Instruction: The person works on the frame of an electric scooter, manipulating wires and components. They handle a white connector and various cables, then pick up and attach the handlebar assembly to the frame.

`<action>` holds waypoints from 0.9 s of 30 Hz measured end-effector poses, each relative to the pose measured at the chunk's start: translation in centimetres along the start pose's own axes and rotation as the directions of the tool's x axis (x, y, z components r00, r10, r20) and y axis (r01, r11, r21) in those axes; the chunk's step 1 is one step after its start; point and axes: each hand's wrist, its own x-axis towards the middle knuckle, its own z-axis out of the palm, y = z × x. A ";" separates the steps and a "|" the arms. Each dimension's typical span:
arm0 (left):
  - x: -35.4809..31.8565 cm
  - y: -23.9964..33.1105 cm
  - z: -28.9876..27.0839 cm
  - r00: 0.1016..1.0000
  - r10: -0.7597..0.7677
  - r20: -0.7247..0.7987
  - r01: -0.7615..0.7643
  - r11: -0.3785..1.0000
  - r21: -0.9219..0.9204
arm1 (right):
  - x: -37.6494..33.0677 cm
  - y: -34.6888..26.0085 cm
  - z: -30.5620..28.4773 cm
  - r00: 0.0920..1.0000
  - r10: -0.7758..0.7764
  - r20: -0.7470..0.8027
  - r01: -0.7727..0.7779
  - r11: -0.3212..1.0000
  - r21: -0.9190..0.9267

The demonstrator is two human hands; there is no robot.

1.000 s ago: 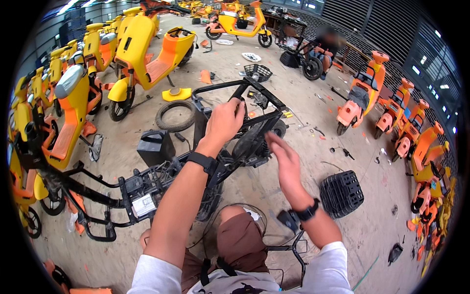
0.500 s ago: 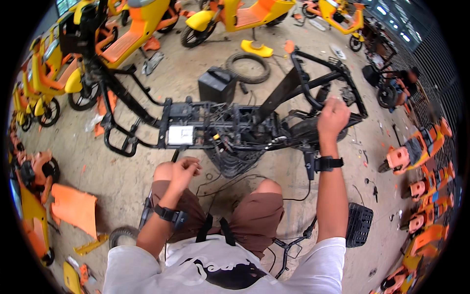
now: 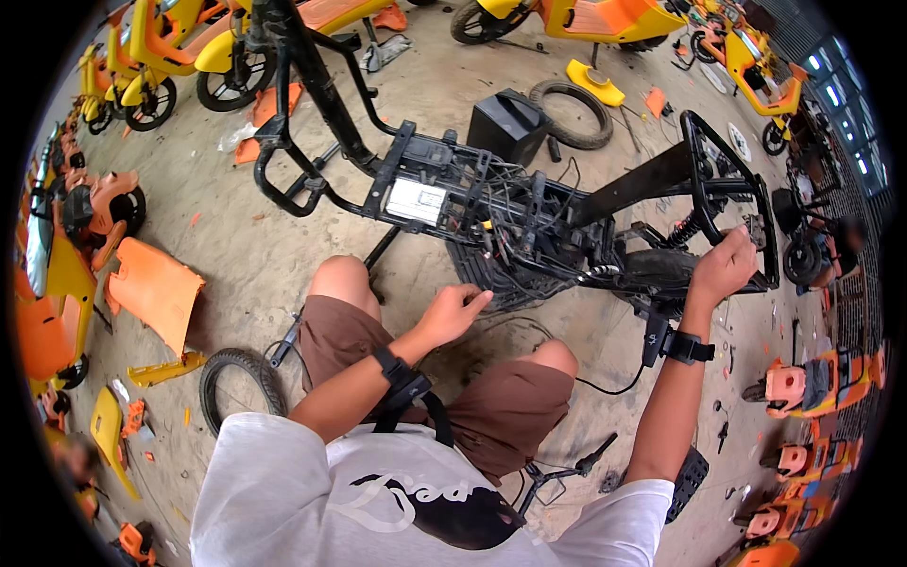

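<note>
A stripped black scooter frame (image 3: 326,94) lies across the floor before my knees. Bundled cables (image 3: 520,213) and a white rectangular unit (image 3: 416,201) sit in its middle. My right hand (image 3: 726,269) is closed at the frame's rear end, above the rear wheel (image 3: 657,271). Its curled fingers hide whatever they may hold, and contact with the rear tube cannot be made out. In front of my knees, my left hand (image 3: 453,316) hovers near the black ribbed panel (image 3: 496,279) under the frame. Thumb and fingers are drawn together there; anything between them is hidden.
Beyond the frame stand a black box (image 3: 510,128) and a loose tyre (image 3: 572,113). At left lie an orange panel (image 3: 156,288) and another tyre (image 3: 241,387). Handlebars (image 3: 553,482) rest by my right knee. Yellow-orange scooters (image 3: 567,19) line the surroundings; a person sits far right.
My view has swung left, so the frame appears farther right. My left hand has reached right toward the frame's middle. My right hand has come lower at the rear, still closed.
</note>
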 end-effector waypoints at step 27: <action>-4.7 -11.8 2.5 0.940 -0.338 0.041 0.340 0.938 -0.069 | 0.6 -0.6 -0.8 0.996 -0.068 -0.063 0.072 0.995 0.067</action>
